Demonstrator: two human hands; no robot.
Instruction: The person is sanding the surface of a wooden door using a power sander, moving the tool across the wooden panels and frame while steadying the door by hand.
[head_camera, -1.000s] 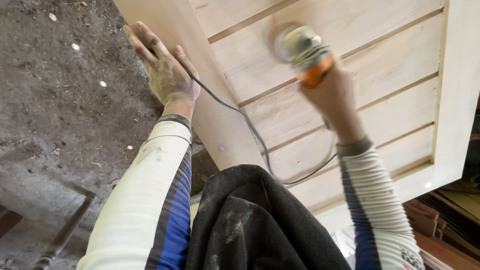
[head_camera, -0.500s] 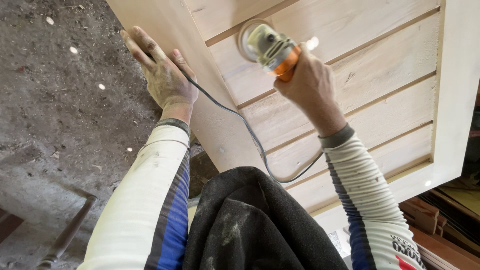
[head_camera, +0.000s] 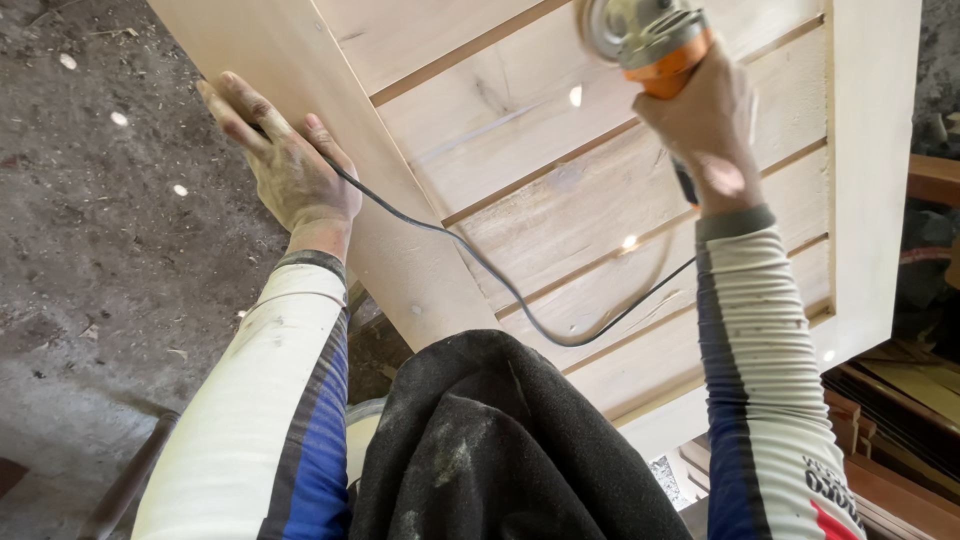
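Observation:
A pale wooden panel door (head_camera: 560, 200) with grooved boards lies flat in front of me. My right hand (head_camera: 705, 125) grips an orange and grey power sander (head_camera: 640, 35) whose disc rests on the boards near the top edge of the view. My left hand (head_camera: 280, 165) lies flat, fingers spread, on the panel's left frame rail. A black power cord (head_camera: 490, 270) runs from under my left hand across the boards and curves up to the sander.
A dusty concrete floor (head_camera: 110, 250) lies to the left, with a turned wooden post (head_camera: 120, 480) at the lower left. Stacked timber pieces (head_camera: 890, 430) sit at the lower right. A dark dusty cloth (head_camera: 500, 450) covers my front.
My right hand has moved the sander back and forth over the boards, now further up and right. The view shifted, and my left hand stayed on the rail.

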